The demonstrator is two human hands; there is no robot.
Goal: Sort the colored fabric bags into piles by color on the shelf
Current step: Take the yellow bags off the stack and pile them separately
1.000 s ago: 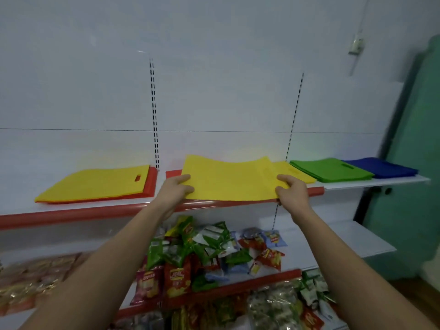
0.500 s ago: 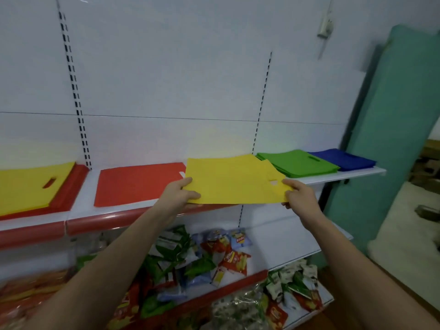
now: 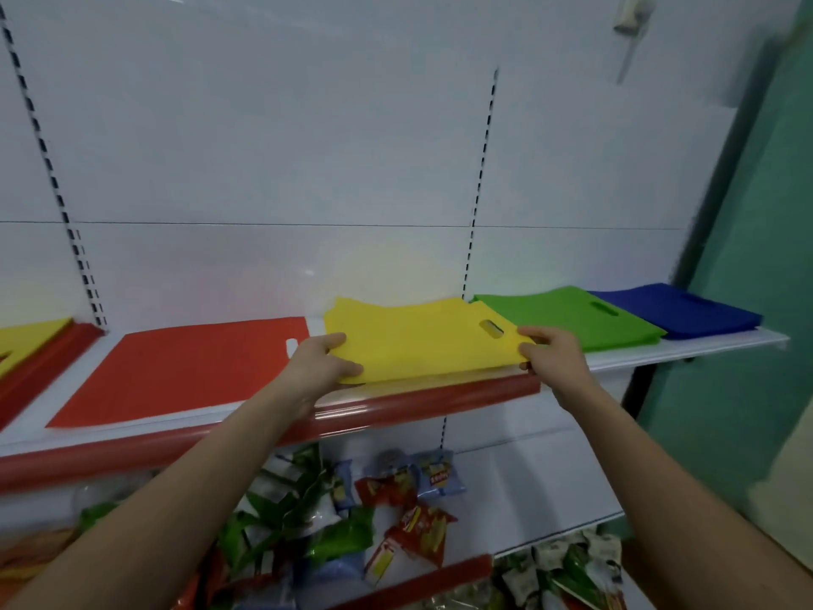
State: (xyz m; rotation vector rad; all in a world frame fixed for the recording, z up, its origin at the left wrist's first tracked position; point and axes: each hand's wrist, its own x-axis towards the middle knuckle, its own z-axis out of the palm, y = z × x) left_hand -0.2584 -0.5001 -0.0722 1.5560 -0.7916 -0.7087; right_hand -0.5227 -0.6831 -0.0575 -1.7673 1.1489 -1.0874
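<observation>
While both of my hands grip it, the yellow bag (image 3: pixel 418 341) lies flat on the upper shelf (image 3: pixel 686 352), its near edge at the red front lip (image 3: pixel 396 405). My left hand (image 3: pixel 319 365) pinches the bag's left near corner, thumb on top and fingers curled beneath; my right hand (image 3: pixel 550 352) pinches the right edge just beside the slot handle (image 3: pixel 491 328), thumb on top as well. The bag is a thin, matte, felt-like rectangle, slightly rumpled along its far edge.

Touching its right side sits the green pile (image 3: pixel 576 317), flat and square-cornered, with its own slot handle showing. Just beyond that, the blue pile (image 3: pixel 677 312) overlaps the green one's far right edge. To the left, apart from the yellow bag by a narrow strip of white shelf, I see a single red bag (image 3: pixel 184 372) lying flat, a white cutout at its right edge. At the far left another yellow bag (image 3: pixel 26 341) rests on a red stack (image 3: pixel 48 367).

Below, the lower shelf (image 3: pixel 550 490) carries a loose heap of glossy, crinkled snack packets (image 3: pixel 352 512) in green, red and blue.
</observation>
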